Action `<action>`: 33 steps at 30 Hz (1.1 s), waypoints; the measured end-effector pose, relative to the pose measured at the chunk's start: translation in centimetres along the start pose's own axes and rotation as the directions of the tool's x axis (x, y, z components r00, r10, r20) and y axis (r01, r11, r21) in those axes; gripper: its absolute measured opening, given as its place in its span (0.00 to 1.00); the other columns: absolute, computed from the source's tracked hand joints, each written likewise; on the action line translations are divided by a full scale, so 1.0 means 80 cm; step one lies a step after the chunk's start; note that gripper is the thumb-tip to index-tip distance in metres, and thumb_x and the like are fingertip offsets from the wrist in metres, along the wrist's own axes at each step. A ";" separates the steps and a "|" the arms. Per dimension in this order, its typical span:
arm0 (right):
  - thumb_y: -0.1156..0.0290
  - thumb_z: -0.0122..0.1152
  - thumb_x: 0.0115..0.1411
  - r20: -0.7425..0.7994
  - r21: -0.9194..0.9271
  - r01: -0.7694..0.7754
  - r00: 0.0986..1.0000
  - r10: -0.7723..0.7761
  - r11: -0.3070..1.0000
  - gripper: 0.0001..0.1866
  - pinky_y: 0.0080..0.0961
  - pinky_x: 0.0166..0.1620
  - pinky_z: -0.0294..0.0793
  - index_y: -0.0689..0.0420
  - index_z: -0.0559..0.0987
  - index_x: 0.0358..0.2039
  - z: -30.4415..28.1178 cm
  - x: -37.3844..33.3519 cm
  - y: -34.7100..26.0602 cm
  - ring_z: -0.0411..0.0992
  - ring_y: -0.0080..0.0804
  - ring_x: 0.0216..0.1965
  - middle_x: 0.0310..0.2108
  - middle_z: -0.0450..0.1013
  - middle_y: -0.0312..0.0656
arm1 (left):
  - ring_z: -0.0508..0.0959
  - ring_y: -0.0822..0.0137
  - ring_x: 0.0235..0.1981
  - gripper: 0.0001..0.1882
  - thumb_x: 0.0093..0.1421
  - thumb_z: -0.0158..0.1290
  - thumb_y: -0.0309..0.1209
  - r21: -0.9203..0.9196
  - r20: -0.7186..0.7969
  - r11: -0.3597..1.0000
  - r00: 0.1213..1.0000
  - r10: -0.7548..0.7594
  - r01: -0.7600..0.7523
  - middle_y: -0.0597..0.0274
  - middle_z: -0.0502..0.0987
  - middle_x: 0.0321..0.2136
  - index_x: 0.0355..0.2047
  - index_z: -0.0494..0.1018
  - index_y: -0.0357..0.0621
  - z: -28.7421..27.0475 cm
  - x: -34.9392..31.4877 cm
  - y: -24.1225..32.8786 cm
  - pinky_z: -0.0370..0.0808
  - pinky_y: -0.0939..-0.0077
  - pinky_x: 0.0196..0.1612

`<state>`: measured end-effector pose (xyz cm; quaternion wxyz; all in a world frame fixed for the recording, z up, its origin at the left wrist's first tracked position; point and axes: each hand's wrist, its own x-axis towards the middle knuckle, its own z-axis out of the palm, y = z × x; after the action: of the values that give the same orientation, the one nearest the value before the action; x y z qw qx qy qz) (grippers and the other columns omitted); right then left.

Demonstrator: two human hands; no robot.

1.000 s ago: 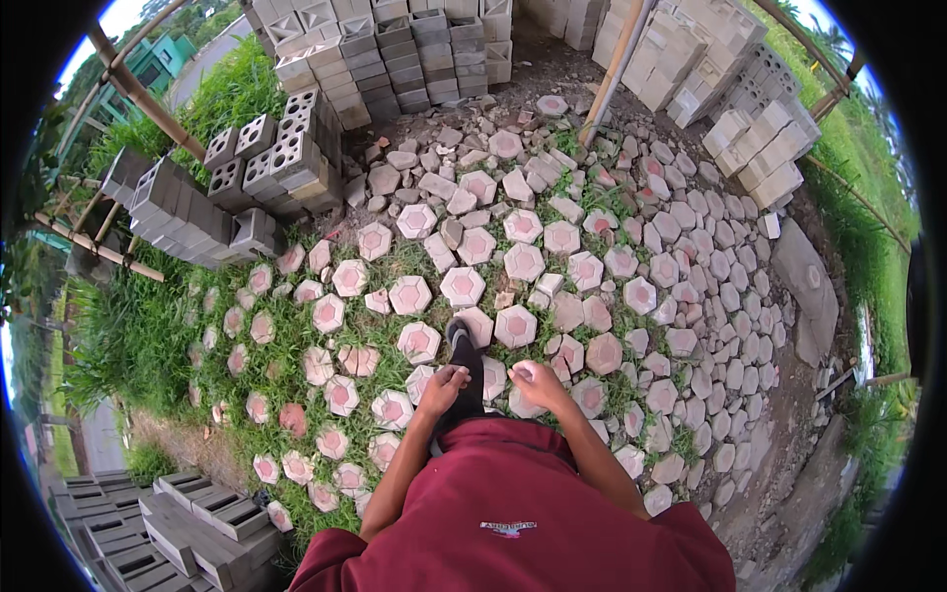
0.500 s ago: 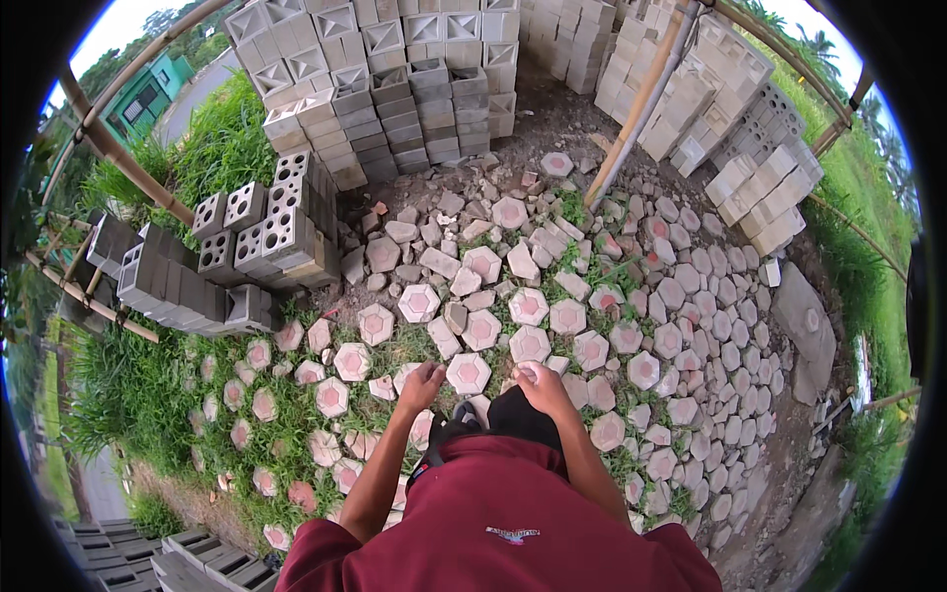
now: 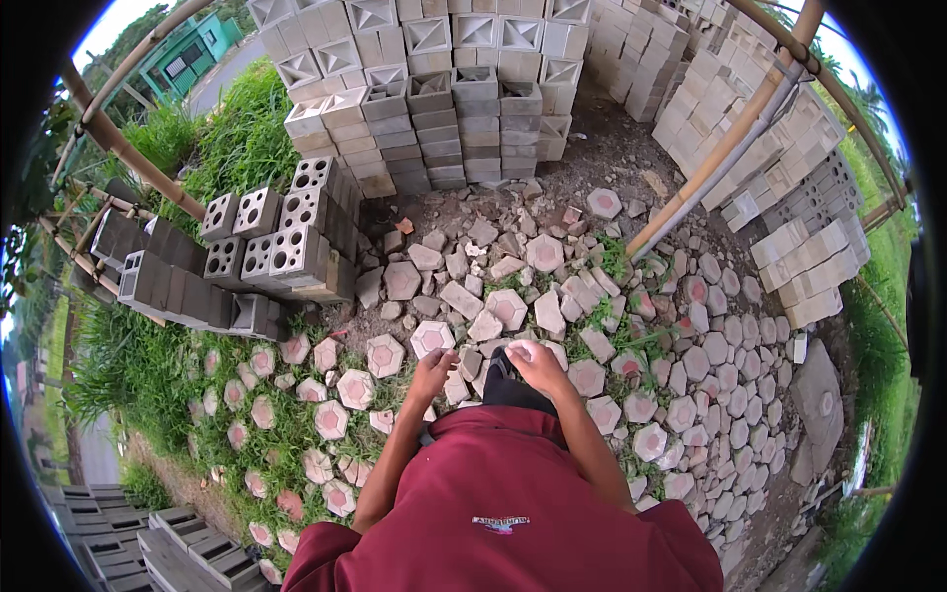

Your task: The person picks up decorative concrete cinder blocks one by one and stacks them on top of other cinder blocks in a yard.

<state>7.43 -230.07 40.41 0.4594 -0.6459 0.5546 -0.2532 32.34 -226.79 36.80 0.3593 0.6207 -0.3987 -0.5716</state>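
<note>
My left hand [image 3: 432, 374] hangs in front of my waist with its fingers curled together. Whether anything is inside those fingers, I cannot make out. Level with it and a short way to the right, my right hand [image 3: 534, 364] is closed too, and a pale patch shows at its fingers that I cannot identify. Between the hands, a dark shoe [image 3: 501, 365] steps on the ground. Just beyond the left hand lies a hexagonal paver [image 3: 431, 338] with a pinkish centre, apart from the fingers as far as I can see.
Loose hexagonal pavers [image 3: 507, 309] and broken stones cover the ground, with grass between them. Hollow blocks [image 3: 296, 249] are stacked at the left, and tall block stacks [image 3: 434, 118] stand ahead. A slanting bamboo pole [image 3: 725, 148] rises at the right, near more blocks [image 3: 814, 266].
I have stepped forward: the block stacks and pavers have shifted in view, and a shoe now shows between my hands. Both hands stay curled in front of me.
</note>
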 end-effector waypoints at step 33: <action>0.63 0.53 0.63 0.092 0.275 -0.475 0.879 0.469 0.836 0.18 0.25 0.45 0.73 0.66 0.72 0.46 -0.087 0.665 0.104 0.75 0.31 0.41 0.39 0.76 0.49 | 0.76 0.71 0.38 0.18 0.66 0.44 0.40 -0.330 0.079 0.852 0.911 -0.405 0.407 0.57 0.77 0.39 0.45 0.71 0.37 0.002 0.690 0.123 0.72 0.77 0.41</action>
<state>11.23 -282.41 26.57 0.6026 -0.4178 0.6486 -0.2038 32.92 -280.96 22.31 0.3307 0.6177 -0.1553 -0.6964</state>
